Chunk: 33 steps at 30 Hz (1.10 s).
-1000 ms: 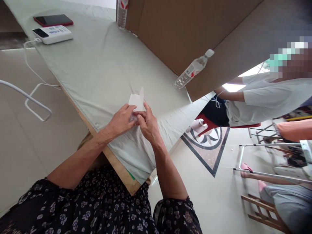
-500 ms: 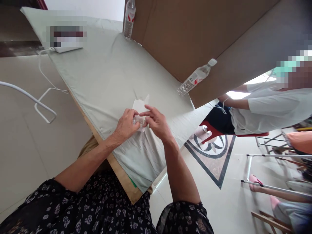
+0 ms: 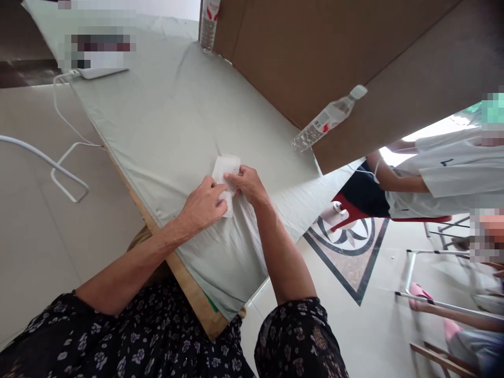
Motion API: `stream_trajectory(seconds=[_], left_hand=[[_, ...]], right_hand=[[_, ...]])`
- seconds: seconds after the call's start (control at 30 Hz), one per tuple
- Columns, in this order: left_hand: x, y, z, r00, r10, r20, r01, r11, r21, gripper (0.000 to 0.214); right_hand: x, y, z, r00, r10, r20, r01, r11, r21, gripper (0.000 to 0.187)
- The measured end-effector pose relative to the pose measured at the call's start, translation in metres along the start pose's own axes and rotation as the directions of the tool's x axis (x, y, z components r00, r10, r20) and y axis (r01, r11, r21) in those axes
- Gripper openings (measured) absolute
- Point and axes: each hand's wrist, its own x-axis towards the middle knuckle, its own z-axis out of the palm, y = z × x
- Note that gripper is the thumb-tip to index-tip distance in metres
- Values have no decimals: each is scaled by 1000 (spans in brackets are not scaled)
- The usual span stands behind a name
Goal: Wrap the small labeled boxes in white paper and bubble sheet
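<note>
A thin white tissue-like sheet point(image 3: 225, 164) lies on the cloth-covered table point(image 3: 157, 131), its lower part showing between my hands. My left hand point(image 3: 201, 205) rests over the sheet's left side, index finger stretched across it and thumb apart, lower down. From the right, my right hand point(image 3: 250, 184) pinches the sheet's right edge between thumb and fingers. Whether anything lies under or inside the sheet is hidden.
Beyond my hands a brown cardboard panel point(image 3: 299, 58) stands on the table. A clear bottle point(image 3: 326, 123) leans by its near end; another bottle point(image 3: 208, 31) stands at its far end. A white device point(image 3: 104, 71) with a cable lies far left. A seated person point(image 3: 444, 173) is at right.
The fingers of both hands have shifted over the sheet, which now lies flatter and shows more. My left index has straightened across it; my right hand has moved to its right edge.
</note>
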Motion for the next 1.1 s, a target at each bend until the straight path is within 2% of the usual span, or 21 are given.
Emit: stream_trajectory(seconds=[0.17, 0.37, 0.43, 0.53, 0.63, 0.7, 0.77, 0.87, 0.93, 1.0, 1.07, 1.1], left_hand=[[3, 2, -2, 999, -27, 33, 25, 999, 48, 25], [0, -5, 3, 999, 3, -47, -4, 1000, -9, 21], [-3, -8, 7, 995, 18, -98, -23, 999, -45, 20], [-8, -13, 16, 972, 0, -234, -27, 994, -109, 22], [-9, -21, 23, 924, -39, -380, -24, 987, -160, 35], [-7, -27, 24, 910, 4, -414, -84, 981, -176, 49], [-3, -33, 22, 923, 84, -376, -165, 968, -189, 56], [1, -40, 16, 955, 151, -254, -211, 951, -226, 37], [2, -43, 13, 966, 166, -196, -212, 945, -248, 23], [2, -45, 10, 971, 168, -168, -209, 940, -270, 19], [1, -45, 7, 977, 149, -151, -190, 931, -311, 18], [1, -46, 4, 981, 138, -138, -178, 923, -342, 19]], right_hand=[[5, 2, 1, 997, -36, 67, 38, 999, -24, 17], [-11, 1, 7, 971, -235, 39, 223, 956, 190, 23], [-21, 0, 8, 957, -286, 48, 272, 943, 194, 25], [-37, -1, 10, 928, -367, 66, 359, 928, 103, 28], [-49, 4, 10, 891, -447, 82, 450, 893, -10, 34], [-55, 10, 9, 865, -491, 100, 496, 867, -35, 35], [-61, 18, 6, 839, -531, 120, 539, 841, -44, 34], [-72, 27, 0, 789, -585, 186, 610, 780, -139, 30], [-80, 32, -3, 747, -620, 242, 665, 702, -256, 38], [-84, 37, -2, 699, -662, 271, 711, 601, -364, 45], [-84, 39, 1, 668, -700, 251, 726, 540, -426, 38], [-82, 39, 3, 668, -710, 222, 720, 542, -434, 34]])
